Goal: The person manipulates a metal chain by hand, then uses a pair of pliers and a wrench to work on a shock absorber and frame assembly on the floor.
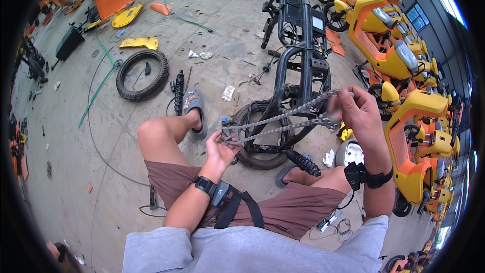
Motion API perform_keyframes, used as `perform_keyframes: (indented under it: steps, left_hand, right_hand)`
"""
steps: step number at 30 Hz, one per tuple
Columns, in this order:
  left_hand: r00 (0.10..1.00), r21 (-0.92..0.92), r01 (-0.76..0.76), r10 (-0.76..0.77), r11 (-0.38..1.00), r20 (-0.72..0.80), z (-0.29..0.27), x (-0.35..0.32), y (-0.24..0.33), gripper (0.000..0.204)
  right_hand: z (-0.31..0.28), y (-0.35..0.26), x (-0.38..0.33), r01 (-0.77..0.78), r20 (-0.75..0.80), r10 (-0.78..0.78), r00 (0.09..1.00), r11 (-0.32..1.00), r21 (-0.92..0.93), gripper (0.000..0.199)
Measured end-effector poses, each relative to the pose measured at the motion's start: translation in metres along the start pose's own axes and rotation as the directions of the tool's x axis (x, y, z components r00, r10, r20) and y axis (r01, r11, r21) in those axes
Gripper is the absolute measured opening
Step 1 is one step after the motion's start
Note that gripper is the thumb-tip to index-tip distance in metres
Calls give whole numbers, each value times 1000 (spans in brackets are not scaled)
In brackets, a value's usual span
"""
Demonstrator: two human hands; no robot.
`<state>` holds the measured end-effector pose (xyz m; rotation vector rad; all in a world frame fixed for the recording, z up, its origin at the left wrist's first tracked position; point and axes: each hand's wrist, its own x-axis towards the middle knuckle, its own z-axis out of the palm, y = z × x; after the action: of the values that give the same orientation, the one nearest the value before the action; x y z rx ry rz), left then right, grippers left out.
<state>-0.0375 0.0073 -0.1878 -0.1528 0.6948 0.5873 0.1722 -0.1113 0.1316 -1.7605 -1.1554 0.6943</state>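
One chain [303,107] hangs between two hands in two strands, in front of one black vehicle frame [306,45]. The left hand [219,153] is palm up, its fingers half curled about the bunched left end of the chain. The right hand [357,111], raised higher, has thumb and fingers pinched together on the upper strand; whether it also grips the lower strand, I cannot tell.

Two black shock absorbers [179,93] lie about, one beside the left foot, the other near the right leg. Two grey clogs [194,105] are on the feet. One loose tyre [134,93] lies on the floor [111,141], beyond the left knee.

The frame bounds the space straight ahead, its wheel [262,163] just between the legs. Many yellow-and-orange scooters [411,126] line the right edge. The widest room for moving is leftward, where a thin cable curves over the concrete.
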Motion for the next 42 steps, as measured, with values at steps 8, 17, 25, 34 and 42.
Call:
perform_keyframes:
  steps: [8, 17, 25, 34, 42]
  left_hand:
    - [987, 639, 30, 79, 768, -141, -9, 11, -25, 39]
    - [523, 540, -804, -135, 249, 842, 160, -90, 1, 63]
    - [576, 484, -768, -124, -418, 808, 185, -104, 5, 21]
    - [818, 793, -572, -87, -207, 568, 183, -107, 8, 17]
    - [830, 832, -555, -76, -9, 553, 158, -109, 22, 20]
  right_hand:
    - [24, -16, 11, -50, 141, 41, 989, 997, 61, 30]
    - [46, 16, 18, -202, 393, 204, 897, 978, -45, 32]
    - [41, 63, 2, -158, 173, 138, 975, 981, 113, 37]
    - [137, 154, -43, -187, -13, 221, 975, 856, 482, 42]
    - [155, 156, -35, -90, -175, 203, 963, 860, 503, 32]
